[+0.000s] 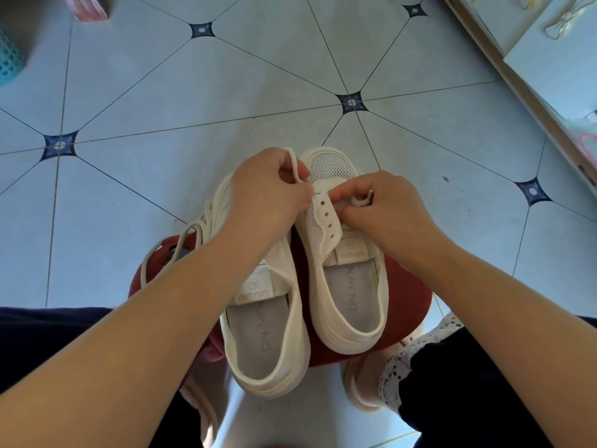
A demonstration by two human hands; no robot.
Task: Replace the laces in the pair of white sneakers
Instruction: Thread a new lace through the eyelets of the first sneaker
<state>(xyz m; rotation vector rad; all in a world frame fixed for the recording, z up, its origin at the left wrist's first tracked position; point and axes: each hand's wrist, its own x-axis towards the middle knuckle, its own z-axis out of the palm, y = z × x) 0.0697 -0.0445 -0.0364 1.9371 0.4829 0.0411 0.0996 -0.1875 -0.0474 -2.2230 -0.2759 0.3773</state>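
Two white sneakers [268, 318] on red stool [410, 292]; lace [292, 156] entering toe end of right-hand shoe's eyelets [326, 215], left grip [268, 185] and right grip [391, 205] each pinching a side; best evened and untwisted before crossing upward.

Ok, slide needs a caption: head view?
Left hand and right hand pinch a white lace at the front eyelets of one sneaker on a red stool.

The left sneaker [258, 328] and right sneaker [352, 295] lie side by side on a stool [410, 295], toes pointing away.
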